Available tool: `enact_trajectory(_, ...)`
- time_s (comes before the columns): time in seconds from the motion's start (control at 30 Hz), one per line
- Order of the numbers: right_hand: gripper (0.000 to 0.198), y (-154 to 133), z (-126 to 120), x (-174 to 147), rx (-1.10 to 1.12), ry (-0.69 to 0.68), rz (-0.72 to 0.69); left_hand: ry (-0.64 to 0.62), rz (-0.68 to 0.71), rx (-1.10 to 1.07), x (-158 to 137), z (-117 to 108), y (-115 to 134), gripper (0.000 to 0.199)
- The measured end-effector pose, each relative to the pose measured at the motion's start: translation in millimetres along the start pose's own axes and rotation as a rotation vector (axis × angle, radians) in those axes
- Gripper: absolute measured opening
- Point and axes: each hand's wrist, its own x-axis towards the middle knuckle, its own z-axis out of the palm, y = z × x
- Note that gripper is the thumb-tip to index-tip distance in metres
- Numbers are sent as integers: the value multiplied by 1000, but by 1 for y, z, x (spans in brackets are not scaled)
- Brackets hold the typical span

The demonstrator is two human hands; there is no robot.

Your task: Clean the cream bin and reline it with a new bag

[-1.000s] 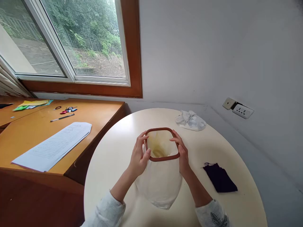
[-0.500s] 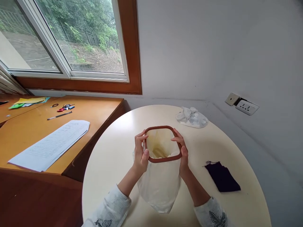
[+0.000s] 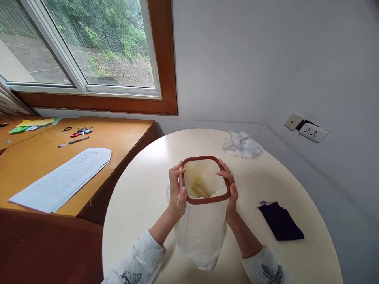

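A small bin [image 3: 204, 230], draped in a thin white plastic bag, stands on the table in front of me. Around its mouth sits a reddish-brown rounded-square rim [image 3: 206, 200], and the bag's edge hangs down outside below it. Yellowish light shows on the bag inside the opening. My left hand [image 3: 177, 189] grips the rim's left side, thumb at the front corner and fingers along the side. On the right side, my right hand [image 3: 230, 185] grips the rim the same way, one fingertip reaching over the opening. The bin's base is hidden by the bag.
The round cream table [image 3: 139, 201] holds a crumpled clear-white plastic bag [image 3: 242, 145] at the back right and a folded dark purple cloth [image 3: 281, 221] at right. On the wooden desk [image 3: 130, 130] lie papers [image 3: 63, 179], a pen [image 3: 73, 142] and keys [image 3: 82, 132]. A wall socket [image 3: 313, 131] is at right.
Both hands keep their hold on the rim, with the right hand shifted very slightly rightward. The view has moved a little; otherwise things stay in place.
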Motion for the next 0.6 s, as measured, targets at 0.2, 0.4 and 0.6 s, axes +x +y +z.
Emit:
enact_trajectory(0.2,36,2,2,0,-5,12,-12,23,15,0,0,1,-3,43)
enact_trajectory(0.4,38,4,2,0,-22,12,-32,29,9,15,0,1,-4,42)
enact_trajectory(0.6,37,7,0,0,-60,-6,-20,43,8,5,0,2,-6,42)
